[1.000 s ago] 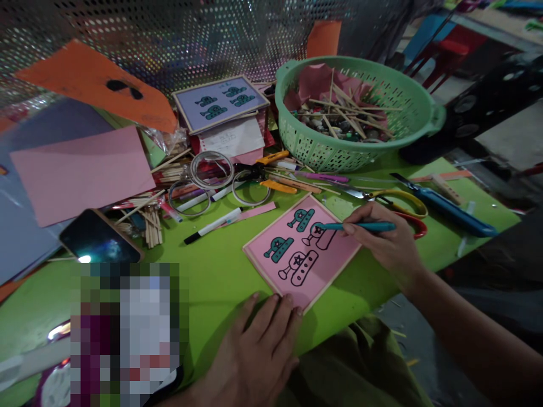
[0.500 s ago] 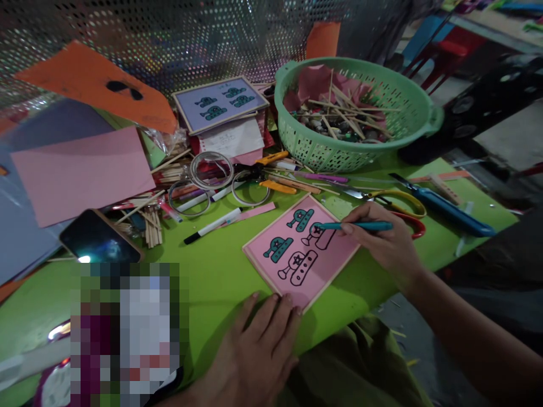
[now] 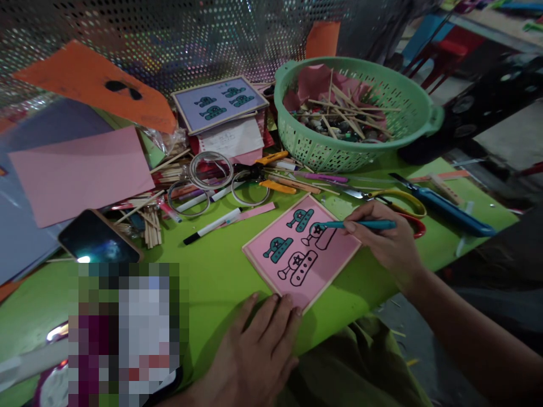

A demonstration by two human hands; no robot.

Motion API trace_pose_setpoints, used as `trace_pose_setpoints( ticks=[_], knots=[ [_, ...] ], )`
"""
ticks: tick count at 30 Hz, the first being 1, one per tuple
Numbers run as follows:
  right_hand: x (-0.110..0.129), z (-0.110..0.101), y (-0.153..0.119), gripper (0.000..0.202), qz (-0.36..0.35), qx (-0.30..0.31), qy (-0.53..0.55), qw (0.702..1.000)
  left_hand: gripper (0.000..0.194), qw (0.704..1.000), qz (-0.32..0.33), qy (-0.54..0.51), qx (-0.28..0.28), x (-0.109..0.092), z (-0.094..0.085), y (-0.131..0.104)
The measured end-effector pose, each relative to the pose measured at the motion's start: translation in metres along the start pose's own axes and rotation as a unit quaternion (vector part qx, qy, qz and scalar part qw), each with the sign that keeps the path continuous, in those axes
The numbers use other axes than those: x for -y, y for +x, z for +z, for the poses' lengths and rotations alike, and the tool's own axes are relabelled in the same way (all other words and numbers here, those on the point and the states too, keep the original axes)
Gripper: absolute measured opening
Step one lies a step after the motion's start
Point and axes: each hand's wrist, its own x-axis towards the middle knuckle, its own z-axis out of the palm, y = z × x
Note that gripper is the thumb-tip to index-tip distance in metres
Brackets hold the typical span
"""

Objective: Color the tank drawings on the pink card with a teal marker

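Observation:
A pink card [image 3: 258, 251] with a pale stick border lies on the green table. It bears several black-outlined tank drawings; two are filled with teal, the upper right one is partly coloured, and the lowest is unfilled. My right hand [image 3: 384, 240] grips a teal pen [image 3: 369, 225], its tip at the partly coloured tank. My left hand [image 3: 265, 345] lies flat with spread fingers, the fingertips on the card's lower edge. Behind, a blue framed card [image 3: 223, 104] with similar teal tanks rests on a stack of papers.
A green basket [image 3: 335, 155] of sticks stands at the back. Scissors [image 3: 399, 202] and a blue cutter [image 3: 453, 212] lie right of the card. Tape rolls [image 3: 211, 171], a white marker [image 3: 213, 225] and a phone [image 3: 99, 237] lie to the left.
The pen and my right hand have shifted slightly to the right. Teal now covers more of the upper right tank's rounded part. My left hand has stayed in place.

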Motion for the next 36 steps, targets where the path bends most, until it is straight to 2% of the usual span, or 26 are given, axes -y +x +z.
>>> trace_pose_setpoints(
  ticks=[8, 15, 19, 24, 31, 36],
  knots=[
    [-0.0031, 0.0008, -0.0002, 0.023, 0.006, 0.009, 0.001, 1.000, 0.058, 1.000, 0.016, 0.007, 0.004, 0.0004, 0.0049, -0.0042],
    [0.0019, 0.0015, 0.0007, 0.027, -0.001, 0.022, -0.010, 1.000, 0.054, 1.000, 0.014, 0.002, 0.019, 0.0005, 0.0020, -0.0039],
    [0.0027, 0.0016, 0.0013, 0.032, -0.009, 0.029, -0.010, 0.999, 0.061, 0.999, 0.021, 0.005, 0.037, -0.0002, 0.0062, -0.0068],
    [0.0023, 0.0018, 0.0009, 0.036, -0.013, 0.037, -0.004, 0.999, 0.057, 0.999, 0.015, 0.011, 0.032, -0.0009, 0.0033, -0.0051],
    [0.0024, 0.0009, 0.0000, 0.029, -0.020, 0.051, 0.003, 0.998, 0.056, 1.000, 0.009, 0.001, 0.000, -0.0005, 0.0039, -0.0035],
    [0.0021, 0.0009, 0.0005, 0.027, -0.021, 0.046, -0.008, 0.999, 0.052, 1.000, 0.005, -0.006, 0.006, -0.0001, 0.0019, -0.0014]
  ],
)
